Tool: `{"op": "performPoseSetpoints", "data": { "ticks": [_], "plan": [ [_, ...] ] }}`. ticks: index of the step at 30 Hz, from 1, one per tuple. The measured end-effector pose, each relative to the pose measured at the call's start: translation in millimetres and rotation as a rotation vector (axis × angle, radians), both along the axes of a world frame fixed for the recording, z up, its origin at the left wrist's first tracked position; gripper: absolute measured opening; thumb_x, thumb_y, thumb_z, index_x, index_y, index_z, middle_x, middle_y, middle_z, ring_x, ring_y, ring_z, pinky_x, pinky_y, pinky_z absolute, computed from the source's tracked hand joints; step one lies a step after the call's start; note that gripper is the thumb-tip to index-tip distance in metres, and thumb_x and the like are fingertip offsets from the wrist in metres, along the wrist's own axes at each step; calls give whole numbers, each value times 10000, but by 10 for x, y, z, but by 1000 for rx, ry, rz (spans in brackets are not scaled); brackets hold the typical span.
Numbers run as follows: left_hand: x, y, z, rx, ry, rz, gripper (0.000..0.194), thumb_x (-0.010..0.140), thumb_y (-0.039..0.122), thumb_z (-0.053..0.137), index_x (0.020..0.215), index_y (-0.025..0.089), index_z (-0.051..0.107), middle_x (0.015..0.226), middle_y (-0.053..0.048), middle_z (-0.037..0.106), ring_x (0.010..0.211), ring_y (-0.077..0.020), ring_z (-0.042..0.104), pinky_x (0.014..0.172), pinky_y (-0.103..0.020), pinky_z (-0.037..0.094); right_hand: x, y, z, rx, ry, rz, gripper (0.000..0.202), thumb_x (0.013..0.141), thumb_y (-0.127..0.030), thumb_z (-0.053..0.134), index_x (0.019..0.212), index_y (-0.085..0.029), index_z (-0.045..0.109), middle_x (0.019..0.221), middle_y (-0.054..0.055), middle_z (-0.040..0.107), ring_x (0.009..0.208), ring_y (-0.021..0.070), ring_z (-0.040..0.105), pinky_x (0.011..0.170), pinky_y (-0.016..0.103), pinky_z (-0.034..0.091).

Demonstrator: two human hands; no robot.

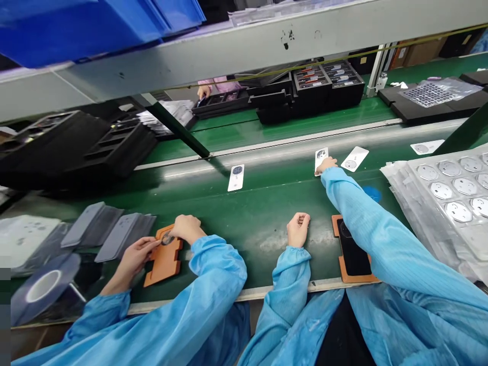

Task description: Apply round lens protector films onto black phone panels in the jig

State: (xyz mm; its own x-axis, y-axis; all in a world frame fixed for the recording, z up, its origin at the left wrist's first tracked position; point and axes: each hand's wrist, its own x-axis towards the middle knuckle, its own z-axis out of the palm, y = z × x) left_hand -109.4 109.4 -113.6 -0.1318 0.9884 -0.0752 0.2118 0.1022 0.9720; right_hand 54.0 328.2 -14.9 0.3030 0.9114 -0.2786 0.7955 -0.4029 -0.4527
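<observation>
My right hand (327, 165) reaches far forward, its fingers closed at the lower part of a white card (321, 153) with a dark round piece at its top. My left hand (298, 229) is closed just above the green belt (244, 218), and nothing shows in it. Below my right sleeve, a black phone-shaped part (355, 254) rests in an orange fixture (335, 226). More white cards lie on the belt: one (236, 179) to the left, another (354, 158) right of my right hand, and a third (427, 147) at the far right.
At the left, a co-worker's hands (186, 229) work over another orange fixture (162, 264), near grey stacks (118, 236) and a tape roll (46, 290). Trays of round pieces (463, 188) lie at the right. A metal beam (229, 46) and slanted posts (179, 129) cross ahead.
</observation>
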Motion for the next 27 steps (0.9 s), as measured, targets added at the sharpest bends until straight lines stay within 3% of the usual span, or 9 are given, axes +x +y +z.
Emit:
{"op": "performPoseSetpoints", "data": {
  "ticks": [3, 5, 8, 10, 13, 16, 21, 24, 27],
  "plan": [
    [-9, -6, 33, 54, 27, 80, 304, 870, 448, 642, 947, 157, 679, 885, -87, 717, 796, -183, 683, 697, -292, 558, 85, -200, 170, 97, -4, 180, 492, 776, -194, 805, 1229, -53, 671, 1218, 231, 670, 1121, 310, 620, 923, 350, 464],
    [-32, -18, 156, 151, 90, 178, 363, 862, 405, 678, 1134, 165, 656, 1158, -145, 695, 1053, -240, 674, 878, -373, 562, 133, -450, 294, 187, -7, 341, 287, 846, -196, 724, 1127, -136, 739, 1138, 148, 721, 1082, 273, 635, 914, 320, 451],
    [-76, -27, 495, 389, 381, 234, 674, 793, 356, 796, 1393, 170, 552, 1512, -211, 487, 1468, -355, 396, 1161, -527, 381, 237, -1025, 468, 318, 11, 632, 132, 882, -222, 692, 979, -209, 780, 1020, 71, 741, 1046, 240, 625, 919, 308, 439],
    [-80, -18, 751, 477, 568, 54, 643, 794, 330, 814, 1382, 187, 595, 1458, -189, 558, 1493, -376, 364, 1189, -548, 328, 362, -1487, 588, 494, 41, 882, 102, 905, -238, 683, 917, -214, 781, 920, 64, 725, 952, 225, 618, 862, 321, 449],
    [-1, -24, 995, 411, 502, -476, 180, 901, 340, 712, 1017, 214, 767, 982, -81, 753, 1064, -270, 685, 968, -385, 506, 657, -2152, 786, 791, 84, 1040, 137, 962, -257, 642, 946, -208, 769, 848, 59, 708, 830, 210, 605, 766, 340, 463],
    [121, -114, 960, 321, 241, -661, 287, 898, 439, 704, 775, 190, 777, 780, -52, 745, 721, -187, 680, 715, -279, 528, 1126, -2671, 915, 889, 112, 715, 150, 976, -301, 652, 1061, -221, 747, 952, 56, 744, 879, 211, 653, 809, 355, 513],
    [147, -313, 580, 120, -149, -274, 293, 670, 451, 863, 743, 172, 811, 743, -68, 776, 673, -242, 726, 630, -305, 575, 2322, -3264, 777, 671, -193, -41, 206, 936, -373, 650, 1020, -218, 758, 992, 76, 745, 937, 261, 681, 881, 408, 512],
    [161, -360, 508, 37, -307, -165, 286, 602, 400, 901, 724, 159, 809, 744, -78, 780, 696, -252, 743, 650, -309, 598, 2877, -3420, 654, 346, -280, -173, 274, 921, -364, 631, 1107, -209, 758, 1024, 93, 698, 903, 247, 655, 868, 390, 486],
    [252, -352, 603, 6, -407, -85, 303, 567, 390, 917, 708, 149, 798, 725, -81, 769, 690, -255, 741, 637, -319, 609, 3055, -3377, 649, 220, -242, -150, 400, 919, -404, 653, 1282, -245, 706, 1031, 86, 618, 886, 223, 625, 861, 363, 464]
  ]
}}
